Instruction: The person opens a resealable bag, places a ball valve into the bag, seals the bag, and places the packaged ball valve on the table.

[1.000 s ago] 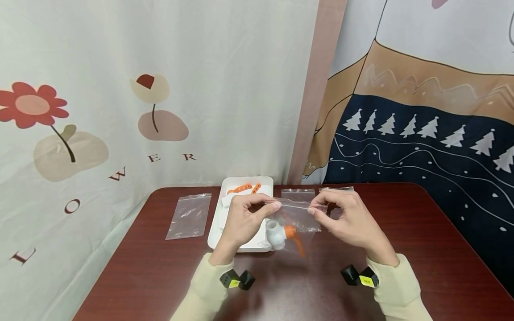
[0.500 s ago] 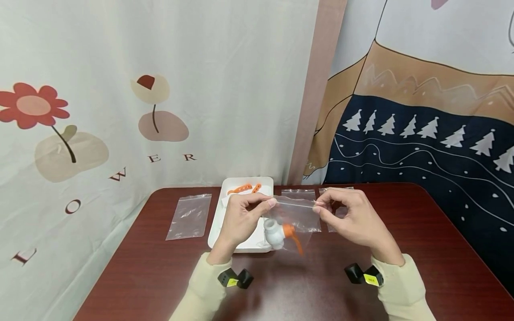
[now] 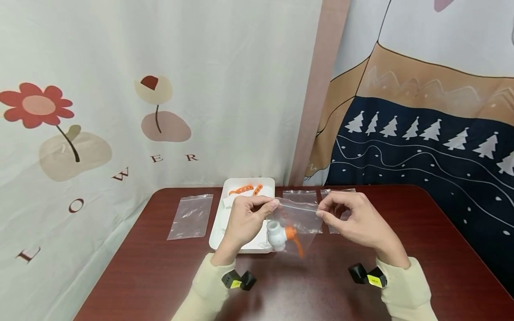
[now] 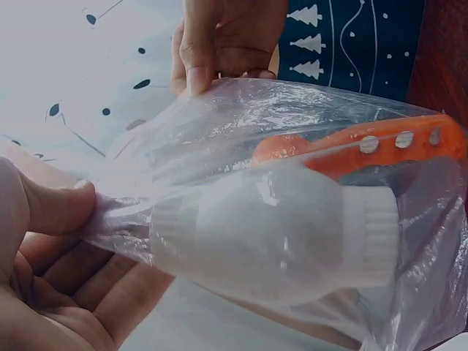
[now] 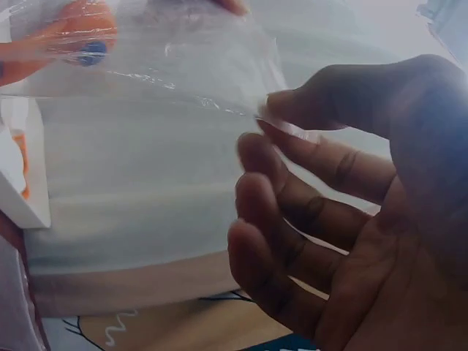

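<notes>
A clear zip bag [image 3: 301, 218] hangs above the table between both hands. Inside it lies a white plastic ball valve [image 4: 270, 227] with an orange lever handle [image 4: 395, 142]. My left hand [image 3: 246, 218] pinches the bag's top left corner between thumb and forefinger. At the opposite top corner, the thumb and forefinger of my right hand [image 3: 359, 220] pinch the zip strip; in the right wrist view its other fingers [image 5: 256, 201] are bent and hold nothing. The valve hangs low in the bag, toward the left, its handle pointing down to the right.
Behind the left hand stands a white tray [image 3: 217, 234] holding orange handles [image 3: 242, 189] and white parts. One flat zip bag [image 3: 190, 216] lies left of the tray, and two others [image 3: 299, 195] lie at the back right. A printed curtain [image 3: 241, 89] borders the table's far edge.
My right hand has slid a little to the right along the bag's top edge, out to its corner. The left hand keeps its pinch, and the valve sways slightly in the bag.
</notes>
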A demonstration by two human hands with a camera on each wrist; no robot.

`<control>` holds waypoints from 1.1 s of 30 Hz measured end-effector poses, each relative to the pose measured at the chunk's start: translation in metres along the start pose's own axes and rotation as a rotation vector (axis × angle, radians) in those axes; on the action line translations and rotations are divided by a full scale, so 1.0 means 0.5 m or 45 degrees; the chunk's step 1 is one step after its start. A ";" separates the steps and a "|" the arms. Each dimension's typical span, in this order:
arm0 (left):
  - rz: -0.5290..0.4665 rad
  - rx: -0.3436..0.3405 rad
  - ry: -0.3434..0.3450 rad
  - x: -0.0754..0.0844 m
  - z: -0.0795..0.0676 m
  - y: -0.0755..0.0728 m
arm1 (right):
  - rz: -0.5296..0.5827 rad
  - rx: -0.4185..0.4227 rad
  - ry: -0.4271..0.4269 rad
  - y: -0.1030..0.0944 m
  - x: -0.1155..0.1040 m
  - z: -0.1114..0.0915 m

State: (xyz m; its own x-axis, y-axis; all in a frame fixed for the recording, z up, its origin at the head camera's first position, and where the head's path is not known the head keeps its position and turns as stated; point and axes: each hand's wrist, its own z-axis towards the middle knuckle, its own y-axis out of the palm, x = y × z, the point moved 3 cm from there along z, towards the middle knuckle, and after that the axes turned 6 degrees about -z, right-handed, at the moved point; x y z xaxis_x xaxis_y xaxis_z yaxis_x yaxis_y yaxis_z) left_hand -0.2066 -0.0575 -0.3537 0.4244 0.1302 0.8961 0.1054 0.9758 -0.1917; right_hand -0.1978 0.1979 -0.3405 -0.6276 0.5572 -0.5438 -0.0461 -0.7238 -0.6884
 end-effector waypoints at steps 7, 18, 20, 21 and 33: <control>0.066 0.016 -0.006 -0.001 -0.006 0.018 | -0.012 -0.033 0.000 0.026 -0.010 0.006; 0.085 -0.072 0.036 0.001 -0.018 0.056 | -0.049 0.035 -0.118 0.056 -0.045 0.012; 0.091 -0.076 0.044 0.001 -0.019 0.058 | -0.041 0.045 -0.123 0.058 -0.048 0.012; 0.097 -0.076 0.045 0.000 -0.020 0.060 | -0.039 0.051 -0.126 0.058 -0.048 0.012; 0.171 -0.077 0.090 0.004 -0.025 0.071 | -0.050 0.086 -0.153 0.068 -0.053 0.013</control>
State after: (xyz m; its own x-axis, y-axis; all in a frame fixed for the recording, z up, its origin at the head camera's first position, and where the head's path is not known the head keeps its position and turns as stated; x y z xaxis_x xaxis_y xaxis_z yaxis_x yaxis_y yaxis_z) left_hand -0.1908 -0.0250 -0.3636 0.5004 0.2436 0.8308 0.0970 0.9378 -0.3334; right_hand -0.1880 0.1559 -0.3463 -0.7125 0.5360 -0.4528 -0.1222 -0.7303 -0.6721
